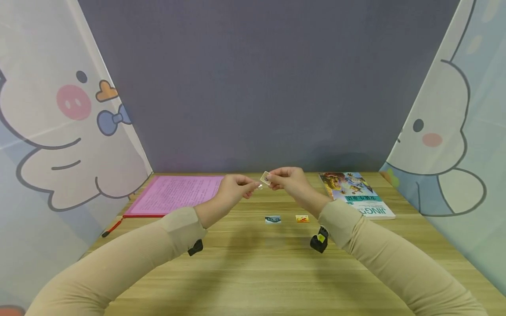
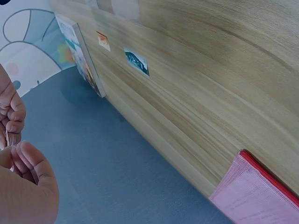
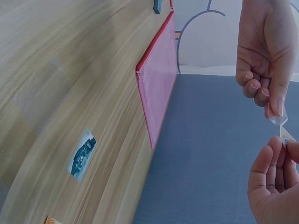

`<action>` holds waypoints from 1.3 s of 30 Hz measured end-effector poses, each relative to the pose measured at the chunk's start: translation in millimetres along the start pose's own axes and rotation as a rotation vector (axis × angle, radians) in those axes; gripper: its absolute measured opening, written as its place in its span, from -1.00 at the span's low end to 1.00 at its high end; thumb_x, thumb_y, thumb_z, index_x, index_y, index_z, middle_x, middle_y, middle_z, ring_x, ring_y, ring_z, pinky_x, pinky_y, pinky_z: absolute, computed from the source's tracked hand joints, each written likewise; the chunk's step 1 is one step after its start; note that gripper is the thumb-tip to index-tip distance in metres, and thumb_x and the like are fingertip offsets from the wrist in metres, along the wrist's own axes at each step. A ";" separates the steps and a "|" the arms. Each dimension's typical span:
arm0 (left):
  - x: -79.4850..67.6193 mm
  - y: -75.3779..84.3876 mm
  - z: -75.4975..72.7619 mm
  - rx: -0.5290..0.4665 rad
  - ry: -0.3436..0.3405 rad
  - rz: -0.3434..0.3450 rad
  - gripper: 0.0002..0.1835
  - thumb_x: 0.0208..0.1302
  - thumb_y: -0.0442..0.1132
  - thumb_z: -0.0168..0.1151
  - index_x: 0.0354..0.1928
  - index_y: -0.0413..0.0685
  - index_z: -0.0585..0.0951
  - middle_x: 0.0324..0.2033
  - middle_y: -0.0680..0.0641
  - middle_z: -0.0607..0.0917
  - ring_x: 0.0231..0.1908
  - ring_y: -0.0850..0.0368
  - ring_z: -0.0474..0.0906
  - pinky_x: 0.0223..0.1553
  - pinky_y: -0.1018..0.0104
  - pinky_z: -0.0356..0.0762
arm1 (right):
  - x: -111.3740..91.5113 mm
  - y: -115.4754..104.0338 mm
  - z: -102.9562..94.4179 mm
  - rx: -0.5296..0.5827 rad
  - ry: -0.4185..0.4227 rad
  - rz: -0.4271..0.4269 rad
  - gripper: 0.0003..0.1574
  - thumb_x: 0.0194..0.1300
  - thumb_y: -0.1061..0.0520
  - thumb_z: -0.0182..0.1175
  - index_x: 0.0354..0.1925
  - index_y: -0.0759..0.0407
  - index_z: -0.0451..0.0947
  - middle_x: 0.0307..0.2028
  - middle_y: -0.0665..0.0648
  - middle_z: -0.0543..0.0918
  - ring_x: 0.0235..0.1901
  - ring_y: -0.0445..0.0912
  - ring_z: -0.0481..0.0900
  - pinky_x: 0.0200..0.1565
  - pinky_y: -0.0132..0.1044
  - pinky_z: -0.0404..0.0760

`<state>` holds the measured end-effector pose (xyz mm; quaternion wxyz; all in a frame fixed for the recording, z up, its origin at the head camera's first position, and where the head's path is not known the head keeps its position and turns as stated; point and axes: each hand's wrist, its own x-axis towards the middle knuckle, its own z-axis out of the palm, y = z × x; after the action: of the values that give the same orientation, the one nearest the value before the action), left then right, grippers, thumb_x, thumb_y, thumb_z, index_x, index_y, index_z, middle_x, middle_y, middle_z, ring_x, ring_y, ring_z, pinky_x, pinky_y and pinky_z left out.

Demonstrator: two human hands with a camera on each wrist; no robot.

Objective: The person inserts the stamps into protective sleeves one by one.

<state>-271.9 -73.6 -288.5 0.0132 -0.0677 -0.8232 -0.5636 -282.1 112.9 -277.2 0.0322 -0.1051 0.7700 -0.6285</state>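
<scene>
My right hand (image 1: 291,182) pinches a small cream-bordered stamp (image 1: 265,177) between thumb and fingers, raised over the far part of the table. Facing it, my left hand (image 1: 233,189) pinches a small piece of clear plastic (image 3: 278,119) by its edge. In the right wrist view the plastic and the stamp (image 3: 285,134) meet at their edges, fingertips close together. Two more stamps lie flat on the wood below the hands: a blue-green one (image 1: 272,219) and, to its right, a yellow-orange one (image 1: 302,218).
A pink mesh zip pouch (image 1: 178,193) with red edging and printed paper inside lies at the back left. At the back right is a colourful book (image 1: 361,195). A grey panel (image 1: 253,87) stands behind the wooden table (image 1: 253,272), with cartoon-printed sheets at both sides.
</scene>
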 end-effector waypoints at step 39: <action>-0.9 -0.1 -2.3 -0.018 0.033 -0.011 -0.78 0.22 -0.18 0.36 -0.23 -0.23 0.73 -0.56 0.03 0.67 -0.52 0.20 0.57 -0.31 0.27 0.68 | -3.9 -0.4 3.2 0.008 -0.005 0.002 -0.72 0.36 0.14 0.22 -0.09 0.35 0.59 -0.38 0.02 0.67 -0.29 -0.07 0.66 -0.06 -0.21 0.69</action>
<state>-271.2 -75.8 -287.9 0.0231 -0.0538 -0.8182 -0.5719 -277.7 110.5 -277.8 0.0352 -0.1056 0.7674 -0.6314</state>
